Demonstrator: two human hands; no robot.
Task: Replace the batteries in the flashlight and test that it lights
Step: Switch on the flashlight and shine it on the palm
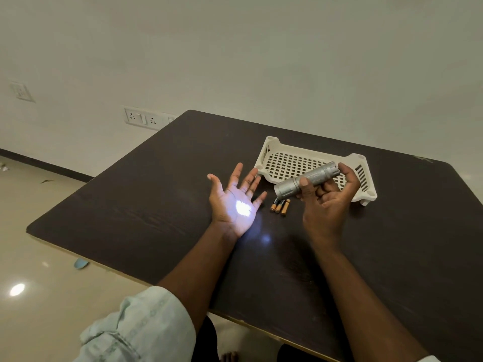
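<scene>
My right hand (328, 198) grips a silver flashlight (311, 178) around its knurled body, thumb on the barrel, its head pointing left and down. The flashlight is lit: a bright white spot falls on the palm of my left hand (235, 202), which is held flat, palm up, fingers spread, above the dark table (156, 199). A fainter patch of light shows on the table just below that wrist. Three batteries (280, 205) with orange ends lie side by side on the table between my hands.
A white perforated plastic tray (287, 163) sits on the table behind my right hand. A wall with a socket panel (142, 118) stands beyond the table's far left corner. The table's front edge runs below my forearms.
</scene>
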